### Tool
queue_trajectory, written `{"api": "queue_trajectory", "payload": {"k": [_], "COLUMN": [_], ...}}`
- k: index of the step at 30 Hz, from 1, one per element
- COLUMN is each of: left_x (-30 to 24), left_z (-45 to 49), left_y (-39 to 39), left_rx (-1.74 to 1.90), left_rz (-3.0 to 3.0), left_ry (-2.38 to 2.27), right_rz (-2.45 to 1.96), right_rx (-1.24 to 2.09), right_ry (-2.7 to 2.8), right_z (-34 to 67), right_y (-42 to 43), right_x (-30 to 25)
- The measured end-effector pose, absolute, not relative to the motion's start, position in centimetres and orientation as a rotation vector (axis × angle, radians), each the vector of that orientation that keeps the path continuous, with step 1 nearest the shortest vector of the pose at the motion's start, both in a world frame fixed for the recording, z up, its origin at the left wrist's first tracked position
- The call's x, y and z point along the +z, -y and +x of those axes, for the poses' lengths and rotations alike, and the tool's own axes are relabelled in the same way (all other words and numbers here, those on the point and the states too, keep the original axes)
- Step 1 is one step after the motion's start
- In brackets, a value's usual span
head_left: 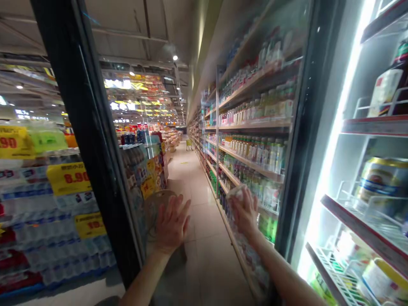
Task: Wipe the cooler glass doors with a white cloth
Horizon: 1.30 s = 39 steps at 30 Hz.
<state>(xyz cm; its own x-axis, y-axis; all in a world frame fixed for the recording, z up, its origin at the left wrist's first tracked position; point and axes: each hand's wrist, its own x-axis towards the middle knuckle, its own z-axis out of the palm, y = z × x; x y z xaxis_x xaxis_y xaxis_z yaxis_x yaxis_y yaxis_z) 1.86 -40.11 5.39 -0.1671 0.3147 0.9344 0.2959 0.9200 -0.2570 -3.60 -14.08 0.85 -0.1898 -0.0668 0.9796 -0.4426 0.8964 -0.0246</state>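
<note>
A glass cooler door with a dark frame (92, 127) stands swung out in front of me, and the store aisle shows through its pane. My left hand (173, 223) lies against the lower left of the glass, fingers stretched and spread, with nothing in it. Farther right, my right hand (245, 209) presses a crumpled whitish cloth (235, 192) to the pane. Its fingers bend over the cloth, which is partly hidden beneath them.
To the right is the lit cooler, with cans (381, 180) and bottles on wire-fronted shelves (360, 229). Beyond the glass, long shelves of bottles (255, 146) line the aisle (191, 178). Stacked bottle packs (60, 238) with yellow price signs (72, 176) stand at left.
</note>
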Motion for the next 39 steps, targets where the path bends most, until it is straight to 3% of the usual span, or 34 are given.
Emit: {"api": "queue_trajectory", "payload": {"k": [5,14,21,29,32,35,39], "left_x": [5.1,5.3,5.1,5.3,5.8,6.0,6.0], "left_z": [1.7,1.5,1.6,1.6,1.9,2.7,3.6], "left_y": [40.0,40.1,40.0,39.8,40.3,41.7,43.6], "left_rx": [0.005,-0.018,0.018,0.028,0.051,0.076,0.088], "left_rz": [-0.468,-0.482,-0.466,-0.46,-0.498,-0.531,-0.423], "left_ry": [1.764,1.744,1.76,1.737,1.734,1.78,1.723], "right_rz": [-0.402,0.574,-0.183,0.631,0.555,0.203,0.179], "right_rx": [0.754,0.318,0.653,0.326,0.311,0.468,0.544], "right_ry": [1.621,1.802,1.662,1.738,1.731,1.7,1.676], "right_z": [-6.3,-2.0,-4.8,-0.3,-1.4,-3.2,-2.5], "right_y": [6.4,17.5,10.7,22.4,19.6,15.6,18.0], "right_x": [2.2,-1.5,-0.2,-3.1,-1.8,1.0,1.8]}}
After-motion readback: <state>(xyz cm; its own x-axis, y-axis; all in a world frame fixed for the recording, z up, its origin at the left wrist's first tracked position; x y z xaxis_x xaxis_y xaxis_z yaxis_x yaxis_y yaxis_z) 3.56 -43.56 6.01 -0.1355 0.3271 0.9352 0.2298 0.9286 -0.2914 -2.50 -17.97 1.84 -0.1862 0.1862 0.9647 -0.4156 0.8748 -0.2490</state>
